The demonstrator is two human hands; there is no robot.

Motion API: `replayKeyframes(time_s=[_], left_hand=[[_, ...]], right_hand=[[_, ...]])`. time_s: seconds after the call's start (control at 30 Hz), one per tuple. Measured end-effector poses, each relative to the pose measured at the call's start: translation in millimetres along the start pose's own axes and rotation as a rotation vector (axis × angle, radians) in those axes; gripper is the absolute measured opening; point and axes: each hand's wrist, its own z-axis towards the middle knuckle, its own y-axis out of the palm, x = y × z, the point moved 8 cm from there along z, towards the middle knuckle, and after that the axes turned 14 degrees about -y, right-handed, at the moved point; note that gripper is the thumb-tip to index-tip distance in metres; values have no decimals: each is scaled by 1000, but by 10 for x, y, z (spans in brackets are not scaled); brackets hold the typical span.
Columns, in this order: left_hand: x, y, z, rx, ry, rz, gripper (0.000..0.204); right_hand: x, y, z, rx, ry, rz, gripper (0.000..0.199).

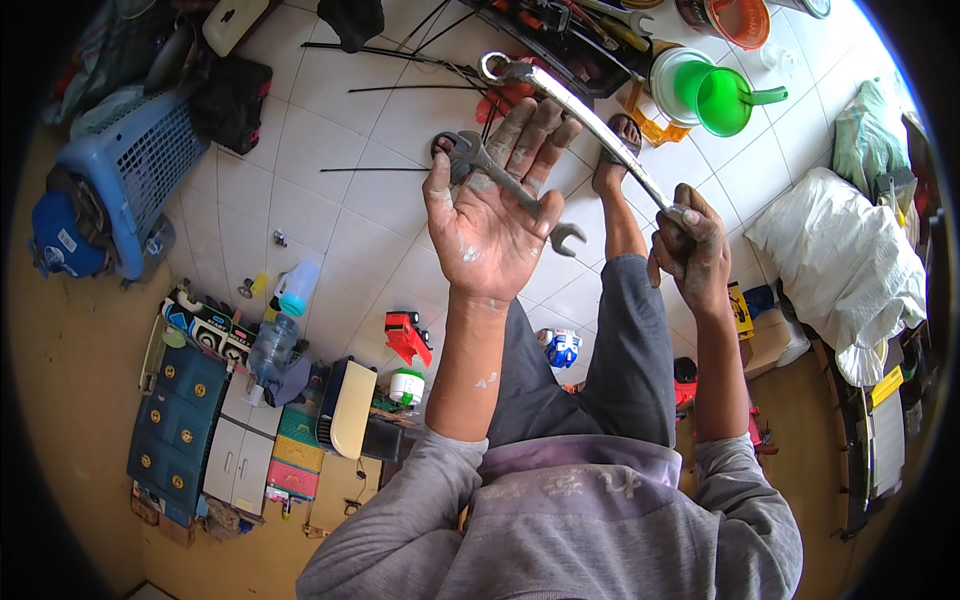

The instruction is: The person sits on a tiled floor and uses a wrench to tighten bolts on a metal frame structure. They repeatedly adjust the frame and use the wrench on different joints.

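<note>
Head view is showing the right hand (690, 250) gripping a long silver wrench (575, 110) by its lower end, angling it over the tiled floor (330, 140), while the left hand (495, 210), fingers spread wide, is balancing a smaller spanner (510, 190) across its open palm.

grey long sleeves pushed up; grey trousers; dark sandal (622, 130)

Glossy metal wrenches (580, 110), grimy
</note>
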Motion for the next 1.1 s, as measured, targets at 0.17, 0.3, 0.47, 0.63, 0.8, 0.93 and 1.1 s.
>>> replayKeyframes(time_s=[0.17,0.3,0.47,0.63,0.8,0.93,1.1], left_hand=[[-11,32,-24,-92,-19,-157,79],[-8,38,8,3,6,-142,78],[-14,22,4,-2,20,-139,74],[-5,45,11,7,28,-34,65],[49,-140,19,120,110,78,43],[124,-429,-10,227,166,81,24],[35,-273,41,163,134,34,27]], right_hand=[[49,-55,-4,-55,-42,-34,34],[38,-26,-3,-19,-10,14,39],[109,-95,-5,-5,4,15,39],[79,-46,-17,-15,5,11,39],[85,-31,-6,-46,-15,3,40],[73,-56,-13,-71,-80,-81,35],[65,165,-52,-77,-50,-180,26]])
